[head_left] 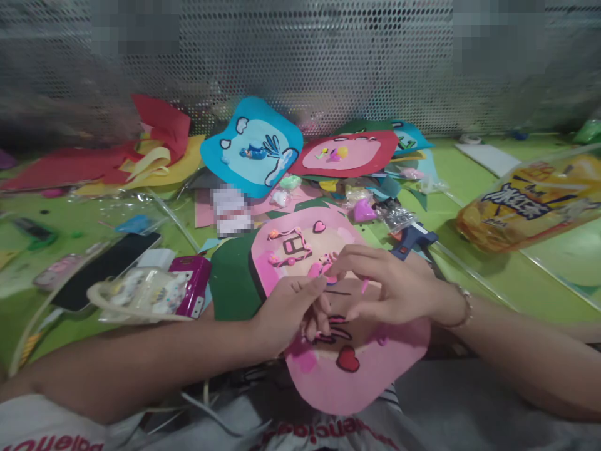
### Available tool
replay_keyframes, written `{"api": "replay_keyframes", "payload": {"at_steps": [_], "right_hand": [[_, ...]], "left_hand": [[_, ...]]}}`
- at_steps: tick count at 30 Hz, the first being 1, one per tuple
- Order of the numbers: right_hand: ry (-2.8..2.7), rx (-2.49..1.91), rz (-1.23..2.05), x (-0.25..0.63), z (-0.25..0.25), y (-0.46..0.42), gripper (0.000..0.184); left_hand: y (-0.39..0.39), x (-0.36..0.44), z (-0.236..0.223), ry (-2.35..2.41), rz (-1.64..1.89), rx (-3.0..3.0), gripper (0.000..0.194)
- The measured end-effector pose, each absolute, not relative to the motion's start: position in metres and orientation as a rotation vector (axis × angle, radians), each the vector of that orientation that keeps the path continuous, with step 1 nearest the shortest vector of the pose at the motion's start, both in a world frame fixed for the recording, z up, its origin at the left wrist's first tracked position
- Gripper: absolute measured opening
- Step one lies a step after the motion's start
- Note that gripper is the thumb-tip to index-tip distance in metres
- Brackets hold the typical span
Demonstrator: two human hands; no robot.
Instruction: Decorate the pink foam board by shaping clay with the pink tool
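Note:
A pink paper card with wavy edges lies in front of me. It bears a red heart, a small pink heart and a frame of pink beads and orange flowers. My left hand rests over the card, thumb pressed towards curled fingers; whatever they pinch is too small to make out. My right hand hovers opposite, thumb and fingers apart. Its fingertips reach a small pink clay-like figure at the card's middle, close to my left thumb. Both hands partly hide the drawing beneath.
At left lie a black phone, a purple case and cables. Behind stand a blue card, a red card, and bagged clay. A dark blue tool and yellow snack bag are at right; a perforated metal panel closes the back.

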State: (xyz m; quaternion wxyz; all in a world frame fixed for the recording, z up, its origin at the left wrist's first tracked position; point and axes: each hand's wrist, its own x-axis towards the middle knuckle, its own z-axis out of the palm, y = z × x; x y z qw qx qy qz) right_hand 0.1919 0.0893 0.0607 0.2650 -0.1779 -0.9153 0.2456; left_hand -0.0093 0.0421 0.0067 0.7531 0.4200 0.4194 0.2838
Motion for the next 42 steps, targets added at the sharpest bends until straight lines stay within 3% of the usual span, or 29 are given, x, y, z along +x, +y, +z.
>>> {"api": "replay_keyframes", "payload": {"at_steps": [8, 14, 28, 42], "right_hand": [[-2.452, -0.428, 0.704, 0.193, 0.060, 0.091, 0.060], [-2.458, -0.481, 0.686, 0.194, 0.064, 0.092, 0.062], [-2.541, -0.566, 0.595, 0.191, 0.054, 0.086, 0.021], [-2.505, -0.482, 0.621, 0.190, 0.058, 0.086, 0.012]], "left_hand": [[0.041, -0.012, 0.005, 0.950, 0.612, 0.906, 0.031], [0.044, -0.007, 0.008, 0.953, 0.611, 0.900, 0.032], [0.045, -0.006, 0.015, 0.930, 0.631, 1.034, 0.022], [0.045, -0.005, 0.016, 0.906, 0.655, 0.999, 0.018]]}}
